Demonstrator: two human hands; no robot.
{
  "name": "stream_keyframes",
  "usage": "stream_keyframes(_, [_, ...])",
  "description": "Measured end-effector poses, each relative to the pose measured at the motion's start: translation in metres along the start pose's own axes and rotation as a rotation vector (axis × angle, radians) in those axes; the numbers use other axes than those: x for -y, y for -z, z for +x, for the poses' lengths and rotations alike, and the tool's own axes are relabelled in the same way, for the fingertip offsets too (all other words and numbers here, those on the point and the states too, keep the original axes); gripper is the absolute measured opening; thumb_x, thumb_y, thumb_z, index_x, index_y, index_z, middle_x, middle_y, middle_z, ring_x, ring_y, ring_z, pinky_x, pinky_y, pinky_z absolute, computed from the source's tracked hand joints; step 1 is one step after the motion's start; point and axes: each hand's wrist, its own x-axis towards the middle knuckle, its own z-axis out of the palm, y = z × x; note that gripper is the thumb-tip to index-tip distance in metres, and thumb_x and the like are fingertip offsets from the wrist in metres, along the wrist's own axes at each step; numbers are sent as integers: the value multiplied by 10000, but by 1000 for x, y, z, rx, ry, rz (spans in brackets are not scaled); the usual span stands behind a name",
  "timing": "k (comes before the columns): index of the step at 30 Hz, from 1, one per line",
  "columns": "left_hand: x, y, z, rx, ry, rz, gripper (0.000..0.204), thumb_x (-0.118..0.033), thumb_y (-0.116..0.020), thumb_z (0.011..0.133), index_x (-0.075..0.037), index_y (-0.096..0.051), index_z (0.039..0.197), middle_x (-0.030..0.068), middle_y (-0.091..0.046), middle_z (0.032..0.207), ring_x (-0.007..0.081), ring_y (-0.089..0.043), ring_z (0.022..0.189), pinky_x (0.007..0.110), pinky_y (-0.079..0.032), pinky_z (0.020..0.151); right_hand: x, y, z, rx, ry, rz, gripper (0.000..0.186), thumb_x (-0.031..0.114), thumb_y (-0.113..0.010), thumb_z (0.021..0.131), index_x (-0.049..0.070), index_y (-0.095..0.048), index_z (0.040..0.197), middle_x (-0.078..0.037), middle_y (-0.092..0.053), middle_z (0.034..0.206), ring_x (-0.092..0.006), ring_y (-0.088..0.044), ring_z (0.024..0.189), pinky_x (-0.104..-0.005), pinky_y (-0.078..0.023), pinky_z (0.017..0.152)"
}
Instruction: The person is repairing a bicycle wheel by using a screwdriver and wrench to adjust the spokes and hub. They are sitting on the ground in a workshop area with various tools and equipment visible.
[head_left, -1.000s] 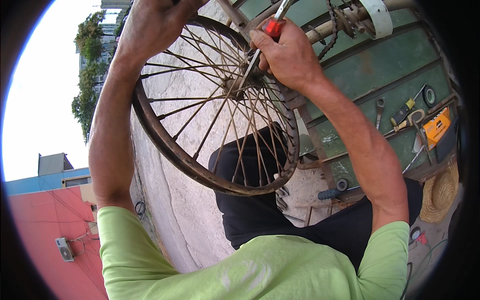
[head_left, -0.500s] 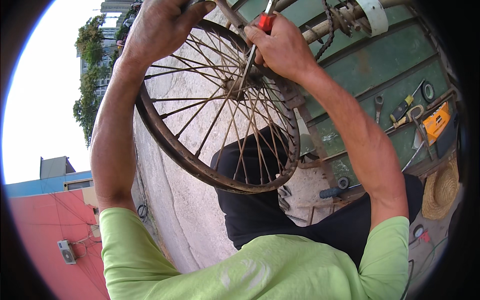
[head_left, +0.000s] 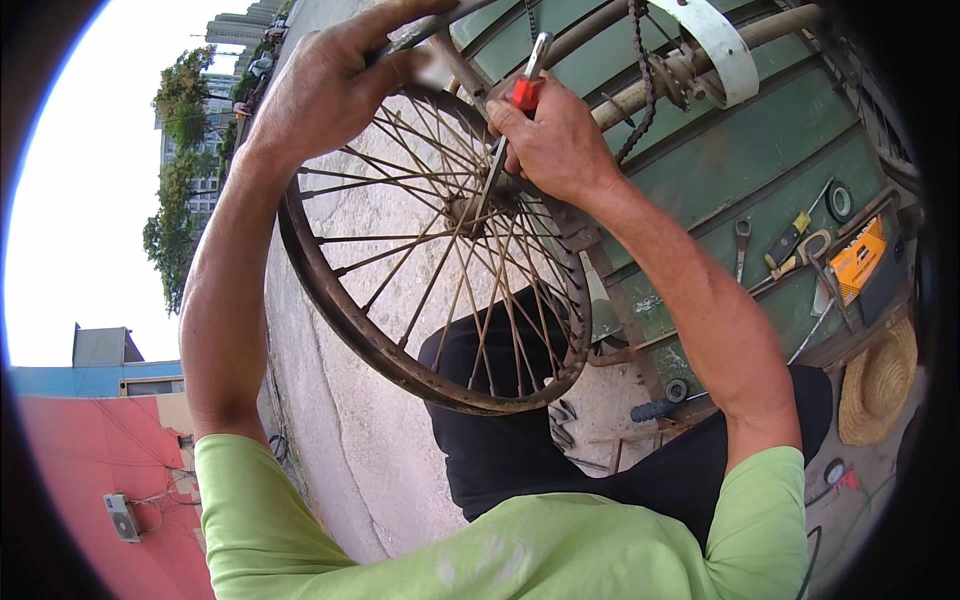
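A rusty spoked wheel rim (head_left: 375, 365) stands in front of me, its hub (head_left: 465, 212) near the middle of the spokes. My left hand (head_left: 325, 95) is at the rim's upper left, fingers and thumb closed about a dark curved strip (head_left: 425, 32) whose kind I cannot make out. In my right hand (head_left: 560, 140), a metal tool with a red part (head_left: 526, 94) is gripped above the hub. Its silver end points up, and its long flat shaft slants down past my fist toward the hub. My black-trousered knee (head_left: 480, 345) is behind the lower spokes.
A green slatted cart bed (head_left: 690, 215) lies right, with a chain (head_left: 640, 90) and axle above. On it are a ratchet (head_left: 742, 240), a yellow-black screwdriver (head_left: 790, 240), a tape roll (head_left: 840, 200) and an orange box (head_left: 858, 262). A straw hat (head_left: 878, 385) hangs lower right.
The wheel and cart parts sit slightly lower in the picture as the view shifts. More of my left hand's fingers and the dark strip show. My right hand keeps its grip on the tool.
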Motion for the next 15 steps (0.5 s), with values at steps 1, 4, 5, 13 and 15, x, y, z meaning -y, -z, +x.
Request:
stream_keyframes(1, [-8,7,4,54,7,132,485,-318,-652,1036,-252,-553,1506,-2,-620,697,81,-567,659,315,-436,621,-2,1,-1,4,-17,-2,355,347,-656,950,-5,-627,978,-226,-698,862,-423,-696,873,-503,-535,821])
stream_keyframes(4, [-34,30,14,194,94,210,437,-235,-659,1028,-228,-603,1461,86,-747,806,112,-652,657,321,-502,611,-1,1,0,5,-33,8,354,338,-658,950,-9,-621,1011,-231,-694,855,-442,-691,878,-506,-533,829])
stream_keyframes(5, [-28,34,14,189,-20,162,429,-214,-649,1033,-223,-603,1459,75,-730,773,108,-632,638,323,-490,593,1,1,0,13,-41,-1,354,334,-658,949,-11,-619,1020,-234,-694,856,-446,-691,881,-507,-533,831])
stream_keyframes(13, [-47,61,25,189,-48,-76,423,-205,-636,1036,-163,-608,1456,-15,-610,711,56,-586,647,284,-462,588,5,3,-7,-9,15,-10,336,308,-653,947,-11,-601,1038,-237,-690,869,-445,-687,890,-504,-534,830])
stream_keyframes(15, [-58,54,20,370,-130,246,410,-116,-627,1030,-192,-626,1432,90,-747,922,85,-634,669,289,-531,623,2,-1,-10,1,23,21,335,310,-651,949,-8,-600,1040,-230,-688,866,-436,-687,879,-498,-536,826])
